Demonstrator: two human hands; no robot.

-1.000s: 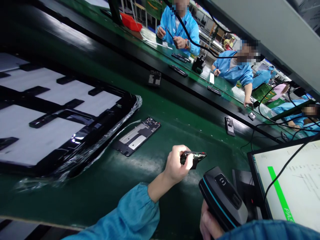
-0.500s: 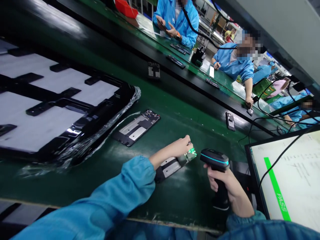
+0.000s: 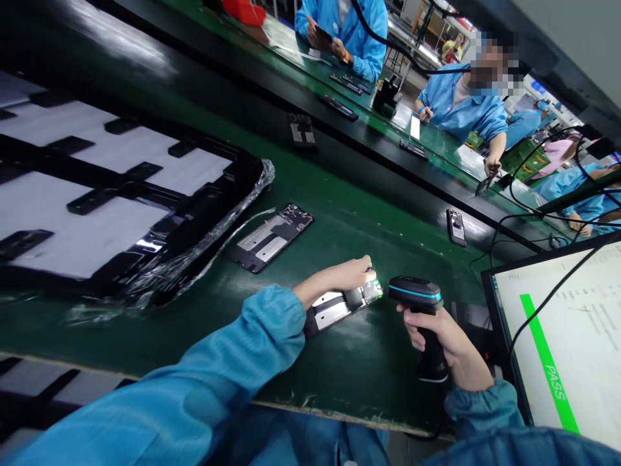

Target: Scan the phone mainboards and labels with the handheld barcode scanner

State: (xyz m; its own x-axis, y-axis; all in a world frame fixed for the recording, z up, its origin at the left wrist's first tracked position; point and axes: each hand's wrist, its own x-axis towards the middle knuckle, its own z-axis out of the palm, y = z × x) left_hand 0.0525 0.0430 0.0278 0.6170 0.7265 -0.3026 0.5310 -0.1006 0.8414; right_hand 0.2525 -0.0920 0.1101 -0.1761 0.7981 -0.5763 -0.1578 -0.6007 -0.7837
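Note:
My left hand [image 3: 356,273] is closed at the upper end of a phone frame [image 3: 332,309] lying on the green bench; its fingertips are partly hidden, and the frame's end is lit bright by the scanner. My right hand [image 3: 436,333] grips the handle of a black barcode scanner [image 3: 414,292] with a cyan light strip, its head pointing left toward that frame. A second phone frame [image 3: 272,238] rests on the bench farther up and to the left, touched by neither hand.
A large black tray [image 3: 194,226] edged with clear wrap covers the left. At the right stands a monitor [image 3: 572,336] showing a green PASS bar. Beyond, a dark conveyor [image 3: 383,165] carries phone parts, with people in blue jackets working across it.
The view has shifted slightly. White light now falls on the frame by my left hand, where green light showed before. Across the line, a person's hand has lifted a phone part.

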